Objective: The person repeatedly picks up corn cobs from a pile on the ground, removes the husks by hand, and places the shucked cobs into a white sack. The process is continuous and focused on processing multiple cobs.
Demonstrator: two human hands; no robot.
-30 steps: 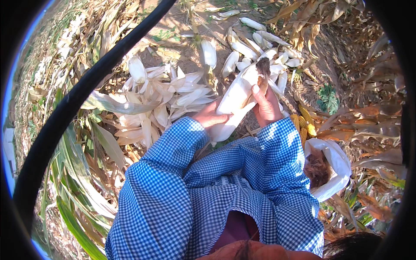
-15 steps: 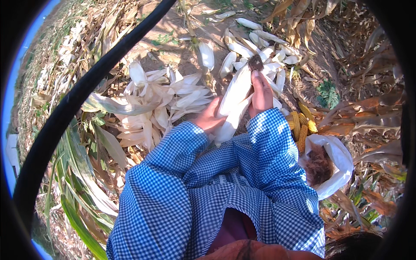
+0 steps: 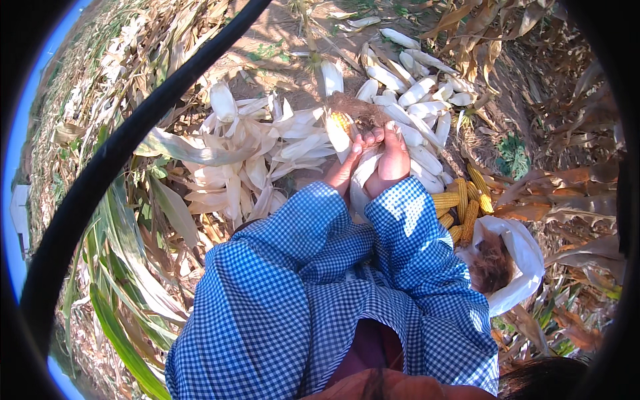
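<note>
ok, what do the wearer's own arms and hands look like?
Long, loose sleeves in a small blue-and-white check, left sleeve and right sleeve matching, reaching about the wrists. Left hand and right hand are bare, no gloves. No cables visible on either sleeve.

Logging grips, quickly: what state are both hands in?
Left hand: closed on the partly husked corn ear.
Right hand: closed, apparently on its husk; fingertips partly hidden.

Held ear [image 3: 341, 122], 1 o'clock: papery husk [image 3: 337, 137], fibrous silk [image 3: 362, 111]. Husk pile [image 3: 243, 157], 10 o'clock: matt. Cobs [image 3: 470, 217], 3 o'clock: knobbly, semi-glossy. Bag [image 3: 529, 257], 4 o'clock: smooth, plastic-looking. Garment [image 3: 260, 300], 6 o'clock: matt cloth.
</note>
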